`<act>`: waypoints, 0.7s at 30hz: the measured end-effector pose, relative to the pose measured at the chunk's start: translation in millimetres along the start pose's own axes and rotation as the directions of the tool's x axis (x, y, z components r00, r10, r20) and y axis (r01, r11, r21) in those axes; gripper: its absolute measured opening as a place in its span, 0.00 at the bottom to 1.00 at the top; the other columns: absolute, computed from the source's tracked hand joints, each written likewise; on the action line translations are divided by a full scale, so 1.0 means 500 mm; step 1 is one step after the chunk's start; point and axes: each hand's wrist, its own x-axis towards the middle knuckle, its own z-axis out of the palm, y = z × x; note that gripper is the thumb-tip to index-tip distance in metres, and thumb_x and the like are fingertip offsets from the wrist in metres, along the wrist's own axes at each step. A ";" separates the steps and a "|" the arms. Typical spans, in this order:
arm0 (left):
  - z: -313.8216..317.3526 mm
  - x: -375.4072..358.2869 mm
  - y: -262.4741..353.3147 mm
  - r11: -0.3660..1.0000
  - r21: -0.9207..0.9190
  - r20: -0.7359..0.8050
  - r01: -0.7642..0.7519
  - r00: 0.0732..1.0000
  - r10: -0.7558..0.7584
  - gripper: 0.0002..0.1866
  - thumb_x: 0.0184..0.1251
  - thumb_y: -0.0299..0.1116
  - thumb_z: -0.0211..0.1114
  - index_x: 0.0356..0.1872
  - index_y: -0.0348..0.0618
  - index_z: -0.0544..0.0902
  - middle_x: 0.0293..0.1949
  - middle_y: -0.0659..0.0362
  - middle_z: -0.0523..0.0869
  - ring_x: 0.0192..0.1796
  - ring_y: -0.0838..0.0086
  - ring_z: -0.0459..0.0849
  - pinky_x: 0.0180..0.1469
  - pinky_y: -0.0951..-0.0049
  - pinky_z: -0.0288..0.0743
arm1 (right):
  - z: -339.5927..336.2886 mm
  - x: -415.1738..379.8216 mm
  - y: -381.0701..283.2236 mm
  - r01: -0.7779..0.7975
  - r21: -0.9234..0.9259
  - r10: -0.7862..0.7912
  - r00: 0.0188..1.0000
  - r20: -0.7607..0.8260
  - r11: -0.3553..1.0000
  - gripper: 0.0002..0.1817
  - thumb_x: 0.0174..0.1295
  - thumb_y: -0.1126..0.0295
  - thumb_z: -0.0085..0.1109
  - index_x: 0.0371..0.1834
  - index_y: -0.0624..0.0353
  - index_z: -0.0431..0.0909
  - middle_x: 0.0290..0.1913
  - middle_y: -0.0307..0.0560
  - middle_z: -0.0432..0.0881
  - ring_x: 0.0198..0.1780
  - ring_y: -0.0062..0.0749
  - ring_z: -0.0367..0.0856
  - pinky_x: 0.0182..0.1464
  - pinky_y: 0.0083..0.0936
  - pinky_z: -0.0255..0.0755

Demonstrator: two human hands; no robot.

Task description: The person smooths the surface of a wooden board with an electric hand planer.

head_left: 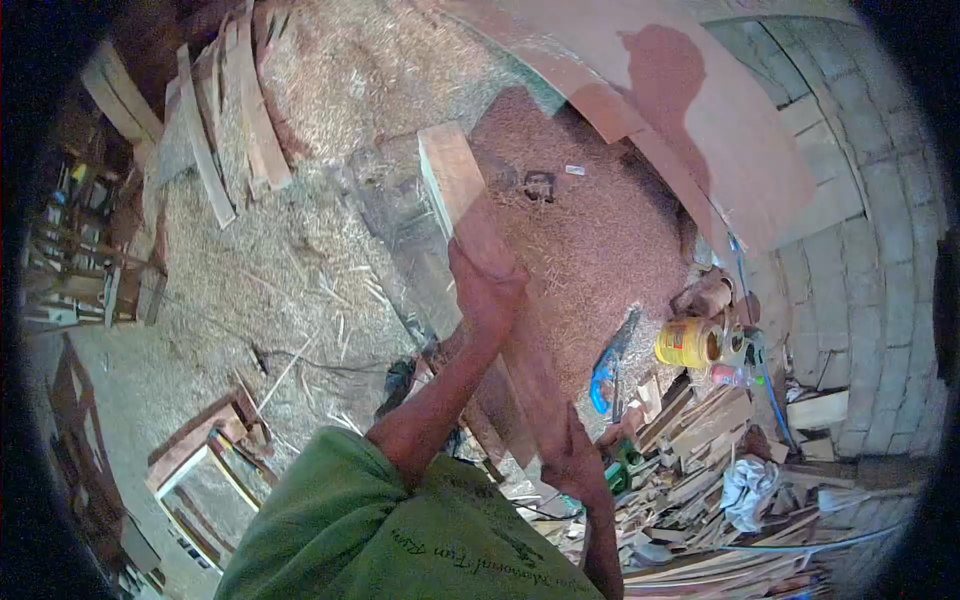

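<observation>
Over sawdust floor (300,290): left hand (487,285), right hand (568,450) grip plank (470,200).

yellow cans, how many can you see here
1. The yellow can stands at the right, beside the block wall and above the heap of wood offcuts. More could be hidden among the clutter there.
</observation>
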 end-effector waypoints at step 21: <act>-0.063 0.203 -0.078 0.866 0.442 0.269 0.235 0.886 -0.378 0.59 0.63 0.72 0.64 0.75 0.25 0.58 0.61 0.33 0.82 0.58 0.41 0.86 0.60 0.45 0.79 | -0.001 0.201 -0.047 -0.111 0.017 0.112 0.992 -0.064 0.994 0.71 0.43 0.60 0.83 0.88 0.57 0.42 0.69 0.71 0.76 0.63 0.70 0.80 0.66 0.45 0.76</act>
